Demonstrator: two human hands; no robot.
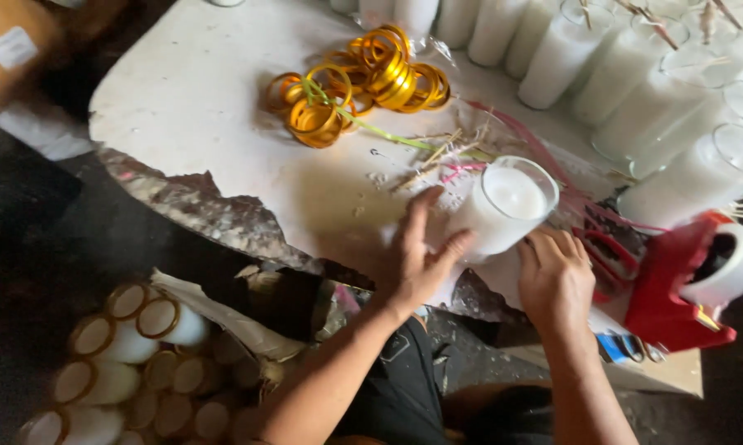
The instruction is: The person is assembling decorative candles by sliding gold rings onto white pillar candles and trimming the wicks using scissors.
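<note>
A glass candle (503,210) filled with white wax lies tilted on the white worktop (198,99), its open mouth toward me. My left hand (421,251) presses its side with fingers spread. My right hand (553,276) rests against its lower right side, fingers curled under it. Both hands touch the candle together.
A pile of gold rings (359,82) lies at the back. Rows of white glass candles (635,74) line the far right. A red tape dispenser (684,284) sits at the right. Thin sticks (437,156) lie mid-table. A box of finished candles (132,363) stands below left. The worktop's front edge is chipped.
</note>
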